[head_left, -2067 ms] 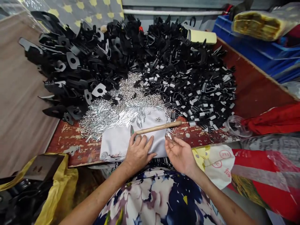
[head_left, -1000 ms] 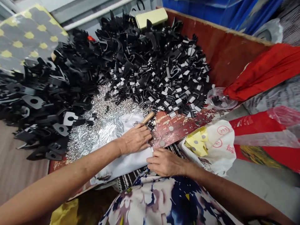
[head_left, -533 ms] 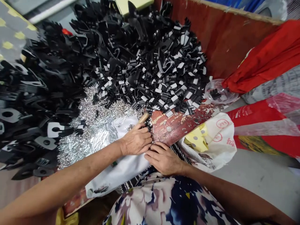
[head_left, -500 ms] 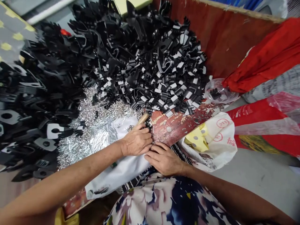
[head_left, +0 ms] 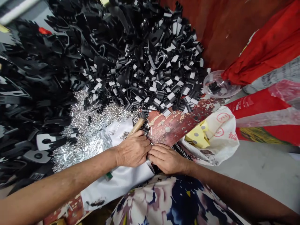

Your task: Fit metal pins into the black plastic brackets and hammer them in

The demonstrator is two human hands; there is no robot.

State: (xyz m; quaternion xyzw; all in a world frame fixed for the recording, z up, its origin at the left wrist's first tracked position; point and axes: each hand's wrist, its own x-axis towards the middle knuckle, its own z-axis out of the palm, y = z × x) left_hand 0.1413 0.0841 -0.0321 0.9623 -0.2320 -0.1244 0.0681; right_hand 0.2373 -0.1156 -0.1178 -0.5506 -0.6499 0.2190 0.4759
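Observation:
My left hand (head_left: 132, 150) lies on the right end of a white cloth (head_left: 122, 179), fingers curled down over the lower part of a wooden hammer handle (head_left: 136, 125). The hammer's dark head (head_left: 142, 115) points at the black clips. My right hand (head_left: 167, 159) sits at the table edge with bent fingers. Its fingertips meet those of my left hand by the cloth's corner, among loose silver pins. What the fingers pinch is hidden.
A heap of silver pins (head_left: 86, 122) lies left of the hammer. Behind it are black clips with white tabs (head_left: 161, 68) and flat black metal parts (head_left: 30, 93). A worn red tabletop (head_left: 180, 120), clear plastic bowl (head_left: 217, 86), white bag (head_left: 217, 140) and red cloth (head_left: 264, 47) are to the right.
Both hands slid from the cloth's middle to its right corner and closed together. My left hand now covers the hammer handle. Over the last half second they barely moved.

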